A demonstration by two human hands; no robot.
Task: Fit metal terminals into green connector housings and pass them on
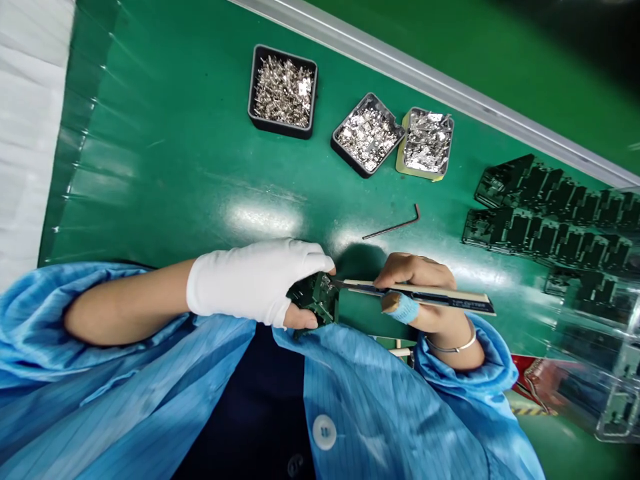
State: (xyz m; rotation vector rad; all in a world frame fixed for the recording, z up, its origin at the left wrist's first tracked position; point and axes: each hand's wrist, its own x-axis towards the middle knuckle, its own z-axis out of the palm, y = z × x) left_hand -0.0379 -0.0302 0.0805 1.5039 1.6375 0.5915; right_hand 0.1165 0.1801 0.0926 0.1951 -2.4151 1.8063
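My left hand (255,280), in a white glove with bare fingertips, is closed around a small green circuit board assembly (325,297) close to my body. Part of the board is hidden by the glove. My right hand (417,277) grips a utility knife (440,298), its thumb wrapped in blue tape. The blade points left, and its tip meets or nearly meets the metal part on the board's upper side; I cannot tell whether they touch. Beyond my right hand an L-shaped hex key (393,227) lies on the green mat.
A black box (283,130) of metal pins stands farther back. Right of it are a second black box (357,163) and a yellowish box (403,157), both filled with small metal parts. Rows of green board assemblies (545,230) stand at the right. A metal rail (400,63) runs behind.
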